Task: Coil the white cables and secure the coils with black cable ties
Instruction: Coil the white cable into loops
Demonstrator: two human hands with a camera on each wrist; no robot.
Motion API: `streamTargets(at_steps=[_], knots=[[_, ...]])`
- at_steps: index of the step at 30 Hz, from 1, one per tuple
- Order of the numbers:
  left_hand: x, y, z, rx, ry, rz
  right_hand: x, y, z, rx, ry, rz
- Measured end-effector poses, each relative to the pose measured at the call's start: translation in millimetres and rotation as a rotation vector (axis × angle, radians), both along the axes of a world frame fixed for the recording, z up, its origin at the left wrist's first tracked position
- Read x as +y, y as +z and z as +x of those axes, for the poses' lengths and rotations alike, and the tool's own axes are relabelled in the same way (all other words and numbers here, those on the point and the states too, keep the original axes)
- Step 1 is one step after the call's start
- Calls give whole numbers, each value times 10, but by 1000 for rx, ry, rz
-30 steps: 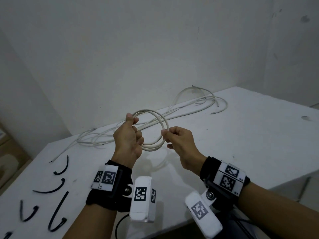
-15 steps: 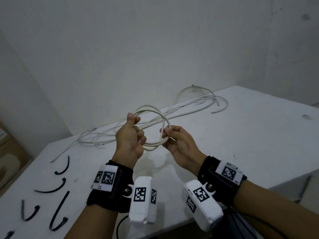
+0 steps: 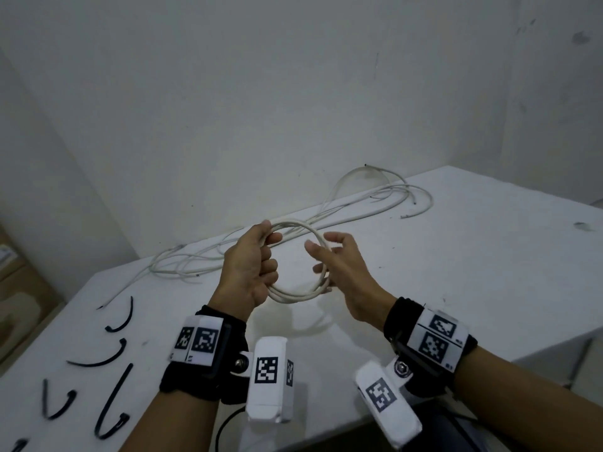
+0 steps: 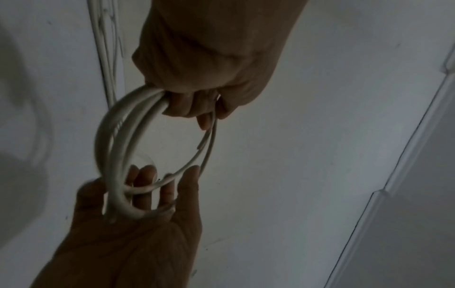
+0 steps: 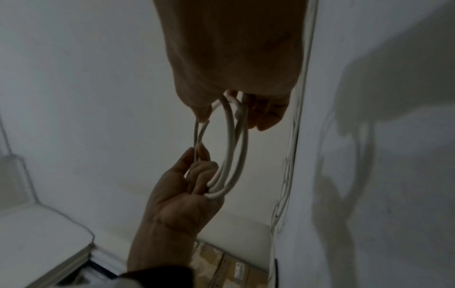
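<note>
A white cable coil [image 3: 293, 295] of a few loops hangs in the air above the white table [image 3: 473, 272]. My left hand [image 3: 251, 272] grips its left side with curled fingers, thumb on top. My right hand [image 3: 346, 269] is at the coil's right side, fingers straight and spread, with the loops lying against them. In the left wrist view the left hand [image 4: 197, 68] clenches the coil [image 4: 110, 152] and the right hand [image 4: 138, 224] cradles it with flat fingers. The right wrist view shows the coil [image 5: 231, 146] between the right hand [image 5: 234, 48] and left hand [image 5: 177, 194]. Several black cable ties [image 3: 114, 402] lie at the table's left.
Loose white cables [image 3: 375, 203] sprawl along the table's back edge by the wall, reaching left to another bunch [image 3: 182, 265]. A cardboard box [image 3: 19, 282] stands beyond the table's left side. The table's right edge drops off near my right forearm.
My right hand has released its pinch on the coil's right side and spread its fingers. The loops have drawn into a rounder ring. My left hand keeps its grip.
</note>
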State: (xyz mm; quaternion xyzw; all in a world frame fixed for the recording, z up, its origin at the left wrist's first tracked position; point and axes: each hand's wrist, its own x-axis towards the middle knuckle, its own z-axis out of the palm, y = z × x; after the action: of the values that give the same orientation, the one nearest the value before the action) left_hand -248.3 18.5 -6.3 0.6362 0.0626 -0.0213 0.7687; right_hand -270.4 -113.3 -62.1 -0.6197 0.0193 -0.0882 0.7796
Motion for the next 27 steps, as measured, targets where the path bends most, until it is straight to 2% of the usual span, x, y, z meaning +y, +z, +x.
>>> streamTargets(at_steps=[3, 6, 8, 11, 12, 14, 17, 19, 22, 27], knots=[[29, 46, -9, 31, -57, 174, -139, 103, 18, -234, -63, -304], [14, 81, -21, 22, -96, 272, -159, 257, 67, -313, 130, -633], [-9, 96, -14, 0, -90, 278, -127, 280, 95, -274, 211, -566], [-26, 105, 14, -30, -61, 198, -136, 218, 88, -178, 238, -275], [-24, 110, 20, -36, -59, 181, -138, 209, 72, -161, 251, -242], [-15, 114, 25, -43, -77, 196, -139, 207, 80, -181, 266, -367], [3, 119, 25, -61, -142, 280, -108, 316, 100, -283, 242, -748], [39, 147, 29, -64, -191, 315, -70, 381, 123, -311, 256, -813], [129, 194, 15, -104, -273, 296, -65, 395, 169, -294, 163, -737], [147, 84, -58, -194, -287, 194, -42, 331, 237, -211, 72, -346]])
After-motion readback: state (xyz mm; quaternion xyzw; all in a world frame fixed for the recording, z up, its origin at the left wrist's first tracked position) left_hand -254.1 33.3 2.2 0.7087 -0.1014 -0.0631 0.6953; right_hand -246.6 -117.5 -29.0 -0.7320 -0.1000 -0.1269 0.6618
